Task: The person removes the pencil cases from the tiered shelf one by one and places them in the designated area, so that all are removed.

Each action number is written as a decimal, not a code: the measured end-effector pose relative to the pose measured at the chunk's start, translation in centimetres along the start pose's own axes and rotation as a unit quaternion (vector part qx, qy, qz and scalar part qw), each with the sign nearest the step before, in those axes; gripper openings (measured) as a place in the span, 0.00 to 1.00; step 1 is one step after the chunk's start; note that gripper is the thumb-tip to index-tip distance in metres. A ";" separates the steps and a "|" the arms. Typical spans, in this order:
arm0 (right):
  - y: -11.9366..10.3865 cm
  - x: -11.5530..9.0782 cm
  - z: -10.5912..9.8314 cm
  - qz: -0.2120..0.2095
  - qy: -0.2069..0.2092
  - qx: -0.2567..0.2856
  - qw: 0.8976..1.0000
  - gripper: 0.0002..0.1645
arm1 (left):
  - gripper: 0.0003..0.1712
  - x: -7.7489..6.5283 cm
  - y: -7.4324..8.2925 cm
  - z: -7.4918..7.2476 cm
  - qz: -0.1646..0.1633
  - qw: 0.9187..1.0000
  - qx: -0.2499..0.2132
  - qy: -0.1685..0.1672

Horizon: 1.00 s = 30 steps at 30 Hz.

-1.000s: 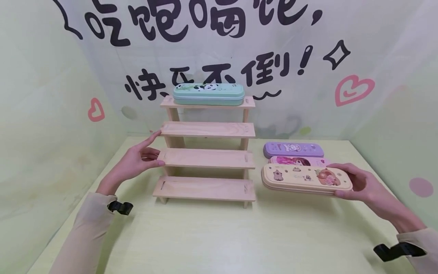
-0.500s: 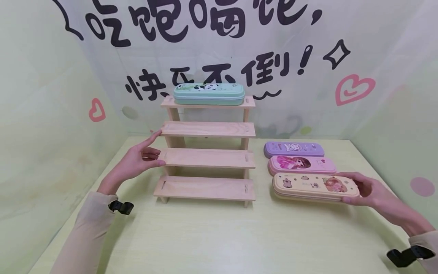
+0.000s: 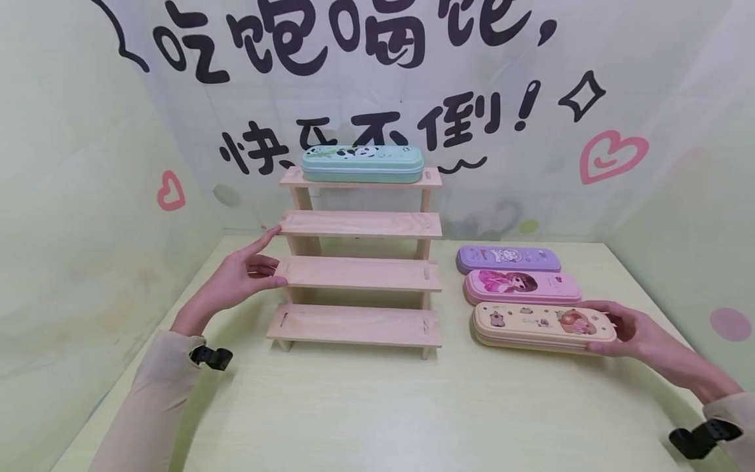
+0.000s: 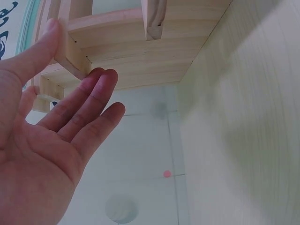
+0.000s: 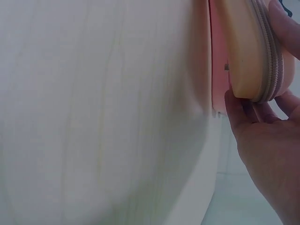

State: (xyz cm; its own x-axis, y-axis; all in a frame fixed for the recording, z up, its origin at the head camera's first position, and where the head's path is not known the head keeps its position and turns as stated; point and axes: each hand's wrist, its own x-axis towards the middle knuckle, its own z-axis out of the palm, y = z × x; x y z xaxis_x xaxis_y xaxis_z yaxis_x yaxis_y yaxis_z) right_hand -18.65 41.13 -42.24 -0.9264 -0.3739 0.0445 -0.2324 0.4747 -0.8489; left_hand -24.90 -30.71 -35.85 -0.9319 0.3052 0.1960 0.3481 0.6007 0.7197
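My right hand grips the right end of a cream zippered pencil case with printed animals and fruit. In the right wrist view, thumb and fingers hold that end of the case, its zipper facing the camera and its underside apart from the table. My left hand touches the left side of a four-tier wooden display rack, its index finger reaching the second tier and thumb at the third tier's edge. In the left wrist view, the fingers are fairly straight against a board end.
A mint panda pencil case lies on the top tier. Behind the cream case, a pink pencil case and a purple one lie on the pale table. A printed cloth backdrop stands behind.
The cream case has moved right, toward me and down in my right hand, uncovering the pink case. Over the last half second it hardly moves. My left hand stays on the rack.
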 end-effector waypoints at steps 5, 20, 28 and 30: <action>0.4 0.3 -0.2 -0.010 0.004 -0.035 0.999 0.42 | 0.63 0.0 -0.1 0.0 0.001 1.000 0.002 0.001; 1.0 1.2 -0.8 0.013 0.011 -0.115 0.993 0.46 | 0.63 0.0 -0.2 0.0 -0.001 1.000 0.003 0.002; 1.2 1.3 -0.7 0.002 0.011 -0.115 0.993 0.46 | 0.62 0.0 -0.2 0.0 0.001 1.000 0.005 0.001; 1.2 1.3 -0.7 -0.004 0.013 -0.117 0.993 0.46 | 0.62 0.0 -0.2 0.0 0.002 1.000 0.005 0.001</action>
State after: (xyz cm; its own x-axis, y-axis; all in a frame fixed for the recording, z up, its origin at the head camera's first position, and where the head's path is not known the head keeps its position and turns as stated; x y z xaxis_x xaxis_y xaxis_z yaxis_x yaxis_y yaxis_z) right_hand -20.40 41.79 -42.87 -0.9306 -0.3598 0.0673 -0.3003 0.6454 -0.7023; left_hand -24.99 -30.78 -35.97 -0.9309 0.3062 0.1992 0.3522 0.6077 0.7118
